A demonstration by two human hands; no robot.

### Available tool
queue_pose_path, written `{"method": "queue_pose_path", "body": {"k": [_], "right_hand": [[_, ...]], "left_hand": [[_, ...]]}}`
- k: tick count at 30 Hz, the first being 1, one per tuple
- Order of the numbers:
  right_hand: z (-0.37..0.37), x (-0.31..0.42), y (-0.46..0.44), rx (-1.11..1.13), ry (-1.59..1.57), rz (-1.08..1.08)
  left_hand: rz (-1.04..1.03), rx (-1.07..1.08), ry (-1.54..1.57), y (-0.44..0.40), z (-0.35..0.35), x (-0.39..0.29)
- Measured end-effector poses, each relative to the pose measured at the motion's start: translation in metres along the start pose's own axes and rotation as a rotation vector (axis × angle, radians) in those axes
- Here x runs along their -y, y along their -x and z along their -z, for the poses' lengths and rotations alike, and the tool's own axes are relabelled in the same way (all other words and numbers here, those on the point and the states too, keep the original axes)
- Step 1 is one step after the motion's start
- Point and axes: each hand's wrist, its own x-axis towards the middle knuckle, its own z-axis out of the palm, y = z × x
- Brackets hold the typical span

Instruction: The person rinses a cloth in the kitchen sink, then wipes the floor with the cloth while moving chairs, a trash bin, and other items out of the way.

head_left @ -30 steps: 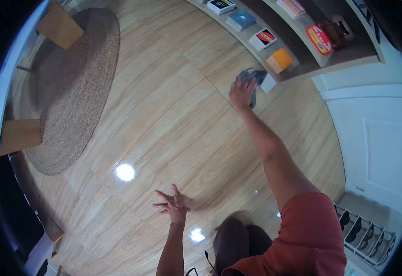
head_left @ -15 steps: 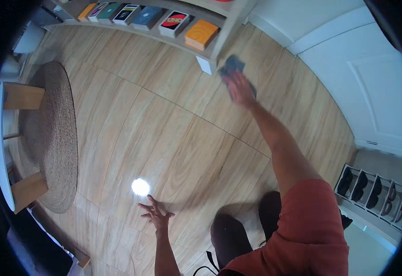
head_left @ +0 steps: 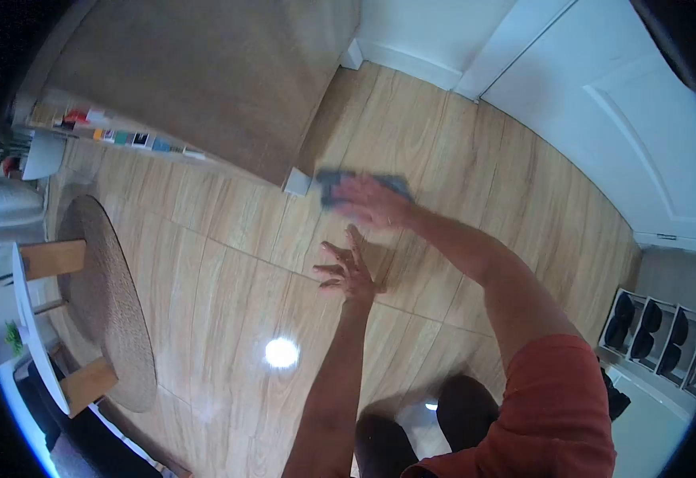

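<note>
A grey-blue cloth [head_left: 329, 180] lies on the wood-look floor [head_left: 435, 151] beside the white foot of the cabinet. My right hand [head_left: 373, 204] is laid over it, pressing it to the floor; hand and cloth are smeared by motion. Part of the cloth shows past the fingertips and along the hand's far side. Just nearer to me, my left hand [head_left: 348, 271] rests on the floor with its fingers spread and nothing in it.
A brown cabinet [head_left: 204, 72] with shelves of small boxes stands ahead on the left. On the right are a white door [head_left: 643, 119] and a rack [head_left: 658, 334] of dark sunglasses. A round woven rug [head_left: 125, 319] lies under a white table at left.
My right hand has moved the cloth left and nearer to me. My left hand has shifted forward and right across the floor. The view has tilted, now showing the cabinet's side.
</note>
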Motion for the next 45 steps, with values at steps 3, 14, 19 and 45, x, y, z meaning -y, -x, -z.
{"method": "queue_pose_path", "body": {"k": [3, 14, 19, 45], "right_hand": [[0.019, -0.085, -0.047, -0.08, 0.119, -0.273], [0.046, -0.144, 0.053, -0.184, 0.301, -0.649], [0.067, 0.019, 0.19, 0.425, 0.034, -0.206], [0.083, 0.218, 0.468, 0.279, -0.244, -0.502]], "left_hand": [[0.028, 0.116, -0.125, -0.012, 0.027, -0.01], [-0.058, 0.073, -0.1, -0.022, 0.008, -0.006], [-0.143, 0.016, -0.226, -0.022, 0.007, -0.006], [-0.211, -0.088, -0.062, -0.045, -0.018, 0.009]]}}
